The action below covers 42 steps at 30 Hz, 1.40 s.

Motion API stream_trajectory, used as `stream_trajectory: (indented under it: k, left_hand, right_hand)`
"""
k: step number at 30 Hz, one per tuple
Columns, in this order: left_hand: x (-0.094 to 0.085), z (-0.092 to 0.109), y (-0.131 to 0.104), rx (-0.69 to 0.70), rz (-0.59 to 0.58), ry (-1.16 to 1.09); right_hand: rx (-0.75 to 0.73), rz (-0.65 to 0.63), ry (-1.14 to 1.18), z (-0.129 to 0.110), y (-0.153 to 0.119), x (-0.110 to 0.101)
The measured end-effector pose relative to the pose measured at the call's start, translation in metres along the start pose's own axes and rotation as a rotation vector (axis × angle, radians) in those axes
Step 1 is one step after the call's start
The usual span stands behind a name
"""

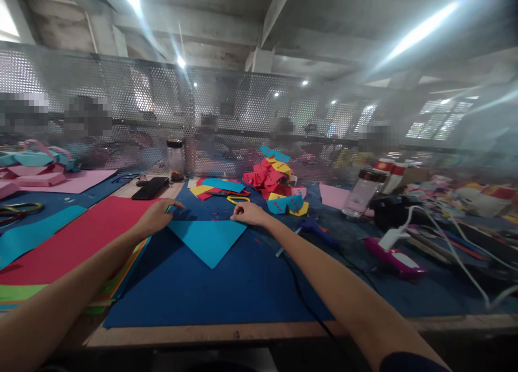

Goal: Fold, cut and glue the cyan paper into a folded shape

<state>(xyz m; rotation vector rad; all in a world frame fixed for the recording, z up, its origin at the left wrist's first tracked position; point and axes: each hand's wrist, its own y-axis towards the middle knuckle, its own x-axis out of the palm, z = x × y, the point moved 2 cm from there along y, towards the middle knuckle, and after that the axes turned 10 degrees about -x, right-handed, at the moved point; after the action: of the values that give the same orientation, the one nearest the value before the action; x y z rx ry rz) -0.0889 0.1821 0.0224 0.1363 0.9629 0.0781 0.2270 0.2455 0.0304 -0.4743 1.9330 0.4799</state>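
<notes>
A bright blue sheet of paper (209,240) lies on the dark blue mat (226,299), its visible part a triangle pointing at me. At its upper left corner is my left hand (158,217), with index finger and thumb apart. My right hand (251,214) curls its fingers in a pinch at the upper right edge of the same paper. Just beyond the hands are small red scraps (216,217) and yellow-handled scissors (238,199).
Red paper (97,232) tops a stack of coloured sheets at left, a black phone (150,188) at its far end. A heap of folded paper pieces (269,175) stands at the back. On the right are a blue glue gun (319,232), its cable, a jar (362,194) and a magenta device (394,259).
</notes>
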Motion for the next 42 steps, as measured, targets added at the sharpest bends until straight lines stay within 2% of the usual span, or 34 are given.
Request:
stream_trajectory:
  k: [3, 7, 10, 15, 22, 30, 42]
  left_hand:
    - [0.009, 0.017, -0.004, 0.004, 0.024, 0.04]
    - [0.028, 0.044, -0.003, 0.007, -0.054, 0.128]
    - [0.041, 0.061, 0.002, -0.044, -0.078, 0.22]
    - [0.055, 0.076, 0.006, -0.17, -0.013, 0.337]
    - [0.063, 0.082, 0.0, -0.236, 0.048, 0.414]
    - [0.06, 0.083, 0.001, -0.25, 0.024, 0.417]
    - [0.058, 0.068, 0.008, -0.225, -0.022, 0.335]
  right_hand:
    - [-0.014, 0.025, 0.014, -0.009, 0.001, 0.009]
    - [-0.056, 0.043, 0.028, -0.026, 0.002, 0.02]
    - [-0.079, 0.047, 0.022, -0.036, 0.001, 0.023]
    - [-0.041, 0.045, -0.001, -0.042, 0.001, 0.024]
    - [0.032, 0.037, -0.038, -0.048, 0.005, 0.026]
    - [0.046, -0.003, -0.05, -0.05, 0.004, 0.021]
    - [0.06, -0.094, -0.048, -0.042, 0.0, 0.014]
